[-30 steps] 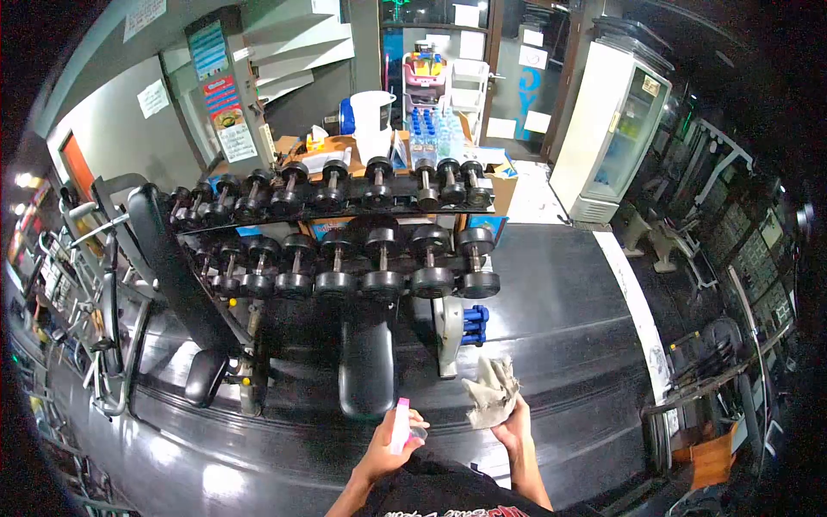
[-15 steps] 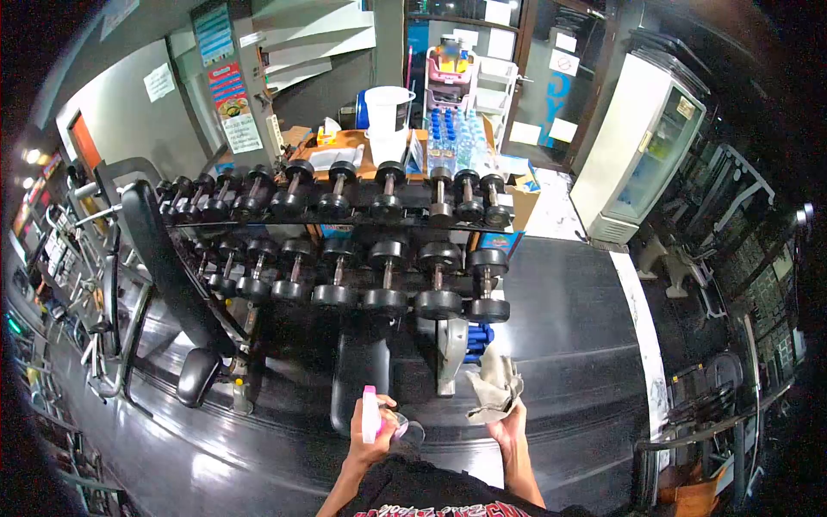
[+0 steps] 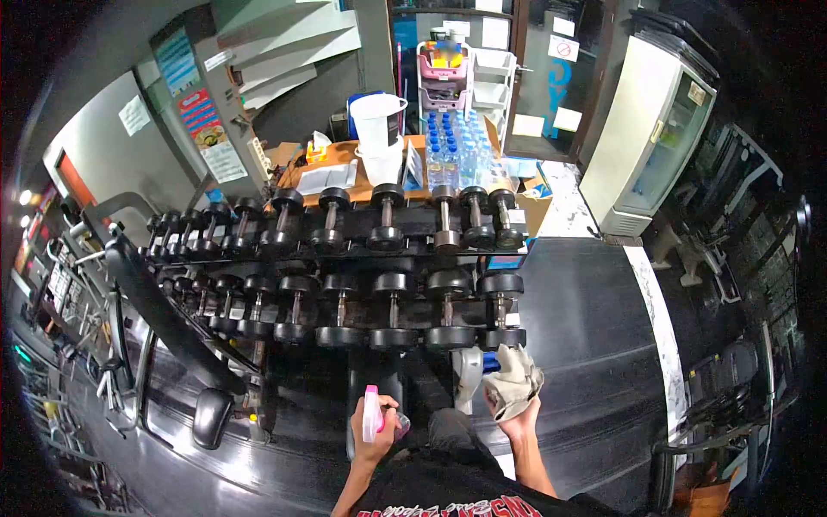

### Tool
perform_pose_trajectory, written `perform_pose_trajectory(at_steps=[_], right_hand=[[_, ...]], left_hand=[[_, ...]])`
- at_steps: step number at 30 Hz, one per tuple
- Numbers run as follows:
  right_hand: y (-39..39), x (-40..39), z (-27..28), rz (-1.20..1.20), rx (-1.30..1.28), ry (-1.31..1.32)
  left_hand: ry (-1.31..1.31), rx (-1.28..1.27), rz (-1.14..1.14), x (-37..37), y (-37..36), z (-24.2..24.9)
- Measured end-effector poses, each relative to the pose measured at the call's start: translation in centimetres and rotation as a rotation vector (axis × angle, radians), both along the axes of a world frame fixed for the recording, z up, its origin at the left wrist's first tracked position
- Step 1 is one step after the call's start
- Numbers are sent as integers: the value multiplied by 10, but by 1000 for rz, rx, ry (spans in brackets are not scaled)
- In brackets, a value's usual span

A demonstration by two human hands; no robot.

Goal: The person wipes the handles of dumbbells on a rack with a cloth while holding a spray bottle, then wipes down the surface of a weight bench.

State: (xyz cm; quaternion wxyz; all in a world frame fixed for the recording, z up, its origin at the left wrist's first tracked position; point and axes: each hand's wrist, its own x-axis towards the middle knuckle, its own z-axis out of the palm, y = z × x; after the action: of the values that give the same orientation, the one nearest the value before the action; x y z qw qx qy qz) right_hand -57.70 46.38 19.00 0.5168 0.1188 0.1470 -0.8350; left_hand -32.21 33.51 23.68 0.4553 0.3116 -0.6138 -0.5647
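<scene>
My left hand [image 3: 376, 432] is wrapped round a spray bottle [image 3: 372, 412] with a white and pink trigger head, held low in front of my body. Its lower part is mostly hidden by the fingers. My right hand [image 3: 518, 422] grips a crumpled beige cloth [image 3: 518, 385], raised beside the right end of the dumbbell rack. Ahead of both hands, black dumbbells [image 3: 394, 310] with metal handles stand in two rows on the rack [image 3: 301, 252]. Below the lower row, a black padded bench [image 3: 379, 369] lies partly behind the spray bottle.
Behind the rack, a wooden table [image 3: 345, 155] bears white buckets [image 3: 380, 159] and several water bottles [image 3: 457, 151]. A white glass-door fridge [image 3: 639, 138] stands at the right. An exercise machine with a padded seat [image 3: 212, 418] is at the left, and black flooring [image 3: 586, 345] extends to the right.
The rack appears larger and lower in view, as I have come closer to it. The cloth in my right hand has moved up and slightly right. Both hands keep their hold.
</scene>
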Motion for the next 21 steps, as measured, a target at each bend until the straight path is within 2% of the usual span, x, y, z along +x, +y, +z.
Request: perform_pose_trajectory(at_steps=[4,8,9,12,14,16,17,18,21], right_hand=[[-29,-4,20,40,-17,27],[-70,-32,-9,71,-157,-39],[-83,-36,-1,52,-25,22],[-122,-68,-28,29,-57,-69],[-157,-86,-19,40,138,137],[-193,-99,10,24,86,209],[-207,-117,-3,93,-35,107],[-221,-129,-2,108,-84,120],[-263,-166,-14,130,11,64]], left_hand=[[-55,3,-16,-23,-27,7],[-56,41,-37,-49,-58,9],[-35,52,-50,-58,-67,9],[-51,65,-74,-87,-102,6],[-88,70,-89,-109,-126,6],[-84,70,-97,-137,-157,6],[-86,72,-95,-151,-172,4],[-73,63,-119,-166,-189,1],[-81,-9,-157,-204,-234,-2]])
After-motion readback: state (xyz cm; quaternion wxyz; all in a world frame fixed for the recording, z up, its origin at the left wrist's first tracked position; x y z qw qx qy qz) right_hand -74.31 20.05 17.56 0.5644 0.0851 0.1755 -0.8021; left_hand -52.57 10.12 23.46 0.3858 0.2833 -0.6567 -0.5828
